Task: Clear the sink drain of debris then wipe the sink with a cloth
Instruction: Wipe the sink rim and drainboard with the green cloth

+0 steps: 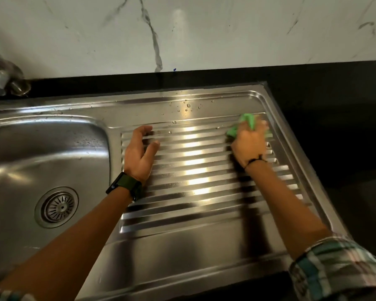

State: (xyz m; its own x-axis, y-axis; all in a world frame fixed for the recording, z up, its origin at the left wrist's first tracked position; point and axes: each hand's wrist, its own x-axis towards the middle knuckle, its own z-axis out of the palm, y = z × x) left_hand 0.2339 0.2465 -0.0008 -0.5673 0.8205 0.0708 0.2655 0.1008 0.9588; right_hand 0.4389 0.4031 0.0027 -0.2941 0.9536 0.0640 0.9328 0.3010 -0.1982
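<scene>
A stainless steel sink (pixel 52 131) has its basin on the left, with a round slotted drain (pixel 57 207) at the bottom. A ribbed drainboard (pixel 193 192) stretches to the right. My right hand (pixel 249 144) grips a crumpled green cloth (pixel 246 122) and holds it against the drainboard's far right corner; the hand is blurred. My left hand (pixel 140 153) rests at the drainboard's left end beside the basin, fingers loosely curled and holding nothing. Water drops sit on the steel behind the ribs.
A chrome tap base (pixel 2 77) stands at the far left behind the basin. A black countertop (pixel 326 118) surrounds the sink, and a white marble wall (pixel 182 33) rises behind it.
</scene>
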